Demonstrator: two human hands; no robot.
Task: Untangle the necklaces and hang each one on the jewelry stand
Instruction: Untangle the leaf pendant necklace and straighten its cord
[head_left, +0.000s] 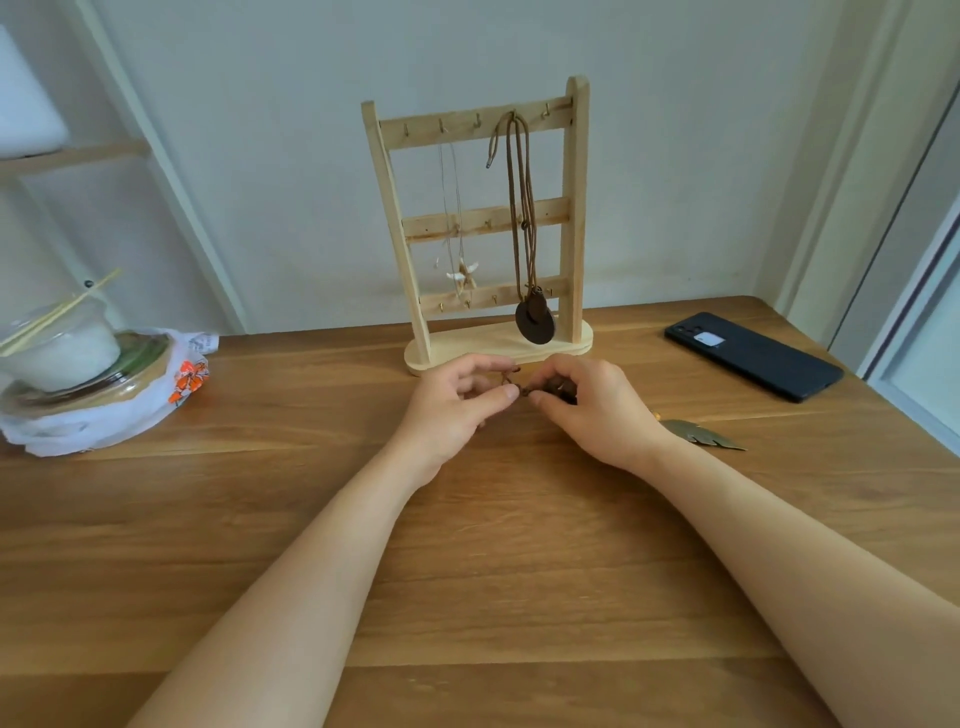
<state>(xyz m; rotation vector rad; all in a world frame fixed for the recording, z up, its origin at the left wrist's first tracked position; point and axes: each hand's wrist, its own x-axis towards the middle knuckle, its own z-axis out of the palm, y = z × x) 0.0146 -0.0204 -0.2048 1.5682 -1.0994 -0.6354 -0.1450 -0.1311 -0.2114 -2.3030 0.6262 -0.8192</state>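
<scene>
Two necklaces already hang on the stand (576, 208) at twelve o'clock: a thin chain (464, 273) from a top hook toward eleven, a disc necklace (535, 322) from a hook toward one o'clock; the third is a brown tangle (519, 391) low over the counter (467, 571), just before the stand's base, between my hands; so I judge this the last untangling, the hanging not yet begun. My left hand (452, 410) pinches the tangle's nine o'clock end between thumb and forefinger; my right hand (597, 410) pinches the three o'clock end, with more cord bunched under its curled fingers (576, 370), how much I cannot tell. A brass leaf (701, 435) lies on the counter at three o'clock of my right wrist; likely this necklace's pendant, though my hand hides any link. A phone (753, 356) lies at two o'clock, a bowl (62, 348) at ten, both well apart from the work. Next, I think, the knot wants slack, not pull: bring the two ends together, tease one loop open with a nail, pass the free end through; tugging apart would only tighten it; then carry the cord to the free top hook between the two taken ones, clear of both.
</scene>
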